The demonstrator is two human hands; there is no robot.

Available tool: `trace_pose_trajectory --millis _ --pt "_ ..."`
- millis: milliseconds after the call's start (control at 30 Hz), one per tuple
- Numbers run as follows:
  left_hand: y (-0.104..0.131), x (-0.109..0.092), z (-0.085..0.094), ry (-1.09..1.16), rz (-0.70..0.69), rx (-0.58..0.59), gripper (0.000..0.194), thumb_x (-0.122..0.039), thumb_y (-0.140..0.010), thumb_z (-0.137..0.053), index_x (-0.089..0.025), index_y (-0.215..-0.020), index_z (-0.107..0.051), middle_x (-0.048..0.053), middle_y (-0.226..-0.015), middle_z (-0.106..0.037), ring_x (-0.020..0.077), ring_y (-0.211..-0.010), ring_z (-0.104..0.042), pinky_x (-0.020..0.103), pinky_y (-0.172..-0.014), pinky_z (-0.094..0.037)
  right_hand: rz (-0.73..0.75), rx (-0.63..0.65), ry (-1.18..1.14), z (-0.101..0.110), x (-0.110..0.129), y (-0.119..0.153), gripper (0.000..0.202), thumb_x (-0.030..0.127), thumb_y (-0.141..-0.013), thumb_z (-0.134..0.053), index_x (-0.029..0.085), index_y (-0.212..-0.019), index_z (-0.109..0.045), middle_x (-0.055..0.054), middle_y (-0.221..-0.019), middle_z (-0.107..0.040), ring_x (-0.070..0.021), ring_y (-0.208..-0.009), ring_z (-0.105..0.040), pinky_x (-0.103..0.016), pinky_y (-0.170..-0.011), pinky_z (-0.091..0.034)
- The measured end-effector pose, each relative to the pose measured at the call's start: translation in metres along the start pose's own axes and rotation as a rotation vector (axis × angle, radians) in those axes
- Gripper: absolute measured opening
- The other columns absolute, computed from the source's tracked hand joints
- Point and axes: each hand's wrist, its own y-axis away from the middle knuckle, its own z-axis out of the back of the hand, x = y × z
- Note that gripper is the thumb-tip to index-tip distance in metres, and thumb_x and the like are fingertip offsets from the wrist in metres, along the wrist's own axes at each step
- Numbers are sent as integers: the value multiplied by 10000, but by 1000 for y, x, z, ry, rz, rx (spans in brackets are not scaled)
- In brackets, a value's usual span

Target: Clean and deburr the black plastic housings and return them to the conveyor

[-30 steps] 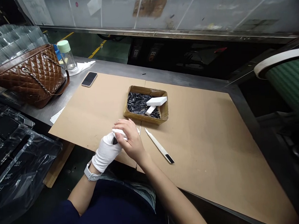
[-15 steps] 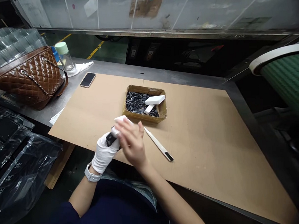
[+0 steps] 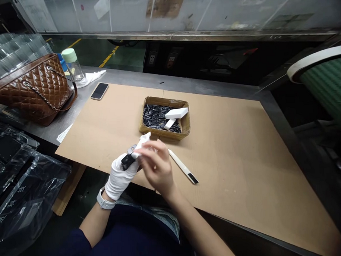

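Left hand is holding black part at near edge of worktop; right hand is showing half-curled fingers alongside, hold indeterminable.

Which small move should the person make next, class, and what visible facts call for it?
Probably draw the bare right hand back slightly while the gloved left hand holds the black part steady. The right fingers and some white material, cloth or glove I cannot tell, crowd the part's upper end, so backing off should give a clearer look at it.
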Motion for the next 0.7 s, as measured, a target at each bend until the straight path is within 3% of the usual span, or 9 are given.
trace_pose_trajectory --millis 200,300,500,700 --pt "-3 7 3 -163 -191 -75 283 -340 -813 -624 -172 -1032 -683 69 -1020 -724 214 -930 -689 320 -864 -569 -93 -57 -125 -1 -8 4 239 105 -842 -563 235 -1038 -520 -45 -909 -568 -190 -894 -564 -373 -811 -494" --pt "-5 6 3 -211 -244 -59 261 -319 -816 -625 -174 -1025 -685 67 -996 -730 208 -896 -698 307 -838 -575 -122 -95 -67 2 -10 0 177 125 -833 -601 235 -964 -559 -39 -889 -567 -181 -860 -561 -356 -782 -496" --pt "-3 9 4 -198 -195 22 201 -285 -839 -597 -177 -986 -681 52 -967 -727 179 -874 -688 274 -818 -562 84 42 24 8 -8 -10 70 187 -844 -604 214 -899 -570 -50 -849 -568 -191 -833 -542 -361 -758 -477" --pt "-2 11 3 -223 -103 -17 210 -352 -812 -616 -161 -863 -686 51 -845 -730 181 -777 -691 282 -740 -577 103 54 20 6 -15 -9 68 177 -837 -612 212 -887 -584 -46 -834 -581 -187 -802 -539 -356 -744 -461"
